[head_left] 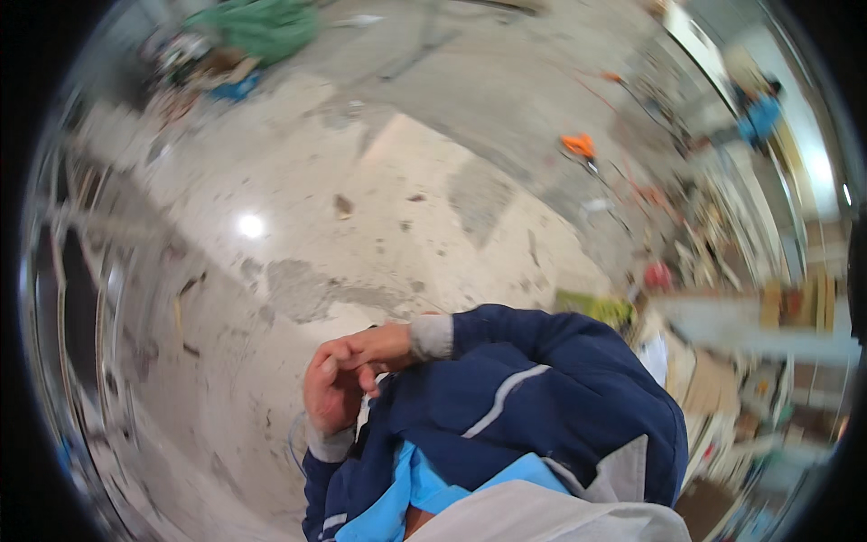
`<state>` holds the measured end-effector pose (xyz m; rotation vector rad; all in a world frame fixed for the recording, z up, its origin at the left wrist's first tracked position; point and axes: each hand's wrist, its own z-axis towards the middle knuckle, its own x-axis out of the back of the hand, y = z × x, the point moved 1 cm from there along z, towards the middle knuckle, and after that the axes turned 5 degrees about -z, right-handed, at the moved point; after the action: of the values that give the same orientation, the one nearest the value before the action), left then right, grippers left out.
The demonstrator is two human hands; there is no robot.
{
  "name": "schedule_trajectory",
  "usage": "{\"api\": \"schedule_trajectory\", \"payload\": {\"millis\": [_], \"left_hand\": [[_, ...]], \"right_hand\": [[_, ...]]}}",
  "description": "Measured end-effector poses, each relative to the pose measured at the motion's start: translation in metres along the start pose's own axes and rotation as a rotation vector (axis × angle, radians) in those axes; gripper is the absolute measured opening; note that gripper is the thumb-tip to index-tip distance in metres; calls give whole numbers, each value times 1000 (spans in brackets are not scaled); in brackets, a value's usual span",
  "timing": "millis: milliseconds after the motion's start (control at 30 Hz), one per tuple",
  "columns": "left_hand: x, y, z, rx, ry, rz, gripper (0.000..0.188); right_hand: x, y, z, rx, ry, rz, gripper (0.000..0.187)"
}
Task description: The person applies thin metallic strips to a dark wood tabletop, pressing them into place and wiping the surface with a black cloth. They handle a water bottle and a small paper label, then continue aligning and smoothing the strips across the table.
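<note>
My left hand [329, 397] and my right hand [381, 345] meet in front of my body at the lower middle. Fingers of both are bent and pressed against each other, the right hand lying over the left hand's fingertips. Whatever they may hold between them is hidden. A grey cuff [432, 338] and a navy jacket sleeve [551, 348] lead to the right hand. Just below the hands, a small patch of white and black shows against the jacket, too little to name.
Below lies a worn, stained floor [316, 190]. An orange tool [578, 145] rests farther off to the right. Green sheeting [262, 27] and rubbish heap at the far left; metal framing [77, 298] stands left. Boards and scrap [713, 235] pile up right, near a person [759, 117] in blue.
</note>
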<state>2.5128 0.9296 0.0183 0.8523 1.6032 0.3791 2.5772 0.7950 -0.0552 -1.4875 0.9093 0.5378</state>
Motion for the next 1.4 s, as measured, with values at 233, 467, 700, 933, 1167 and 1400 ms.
{"api": "schedule_trajectory", "payload": {"millis": [233, 467, 700, 933, 1167, 1400], "left_hand": [[119, 118, 128, -103, 175, -128, 46], [224, 314, 274, -231, 413, 656, 18], [328, 450, 432, -185, 309, 1113, 26], [437, 597, 565, -16, 506, 702, 31], [561, 746, 630, -157, 672, 170, 25], [722, 900, 726, -370, 819, 102, 23]], "right_hand": [[89, -139, 168, -224, 120, -24, 40], [158, -326, 340, 15, 589, -1160, 55], [234, -461, 483, 343, 617, -1515, 49], [319, -601, 694, 191, 469, -1296, 43], [355, -710, 942, -45, 105, -1069, 45], [413, -792, 1185, -69, 8, -1041, 44]]}}
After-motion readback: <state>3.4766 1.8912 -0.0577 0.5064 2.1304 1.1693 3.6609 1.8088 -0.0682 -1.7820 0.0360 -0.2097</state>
